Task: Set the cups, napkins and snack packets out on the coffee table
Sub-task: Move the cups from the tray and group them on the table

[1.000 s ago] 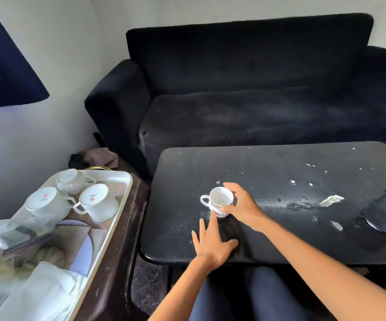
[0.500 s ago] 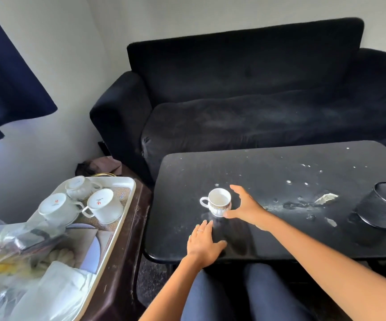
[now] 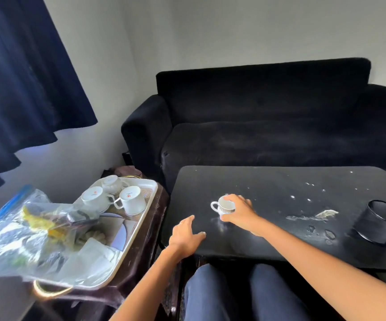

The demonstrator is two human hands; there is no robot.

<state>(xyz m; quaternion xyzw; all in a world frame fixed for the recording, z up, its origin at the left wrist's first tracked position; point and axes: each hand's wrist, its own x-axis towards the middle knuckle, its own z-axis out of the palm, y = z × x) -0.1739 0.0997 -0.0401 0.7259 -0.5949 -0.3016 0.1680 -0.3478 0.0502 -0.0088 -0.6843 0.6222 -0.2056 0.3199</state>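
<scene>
A small white cup [image 3: 224,206] stands on the black coffee table [image 3: 268,181], its handle pointing left. My right hand [image 3: 240,213] grips it from the right, fingers over the rim and thumb low on its side. Resting flat near the table's front left edge is my left hand [image 3: 185,236], fingers relaxed, holding nothing. On the white tray [image 3: 151,193] to the left stand three upside-down white cups [image 3: 131,200]. White napkins [image 3: 94,258] lie at the tray's near end. A clear bag of snack packets [image 3: 25,228] lies across the tray's left side.
The tray sits on a dark brown side table [image 3: 148,246]. A black mesh cup [image 3: 379,223] lies tilted at the table's right. White scraps and stains [image 3: 324,214] mark the tabletop. A black sofa [image 3: 268,126] stands behind; a dark curtain [image 3: 20,84] hangs at left.
My right hand, which had opened beside the cup, has closed round it again. My left hand slid back toward the table's near left edge. The view shifted left.
</scene>
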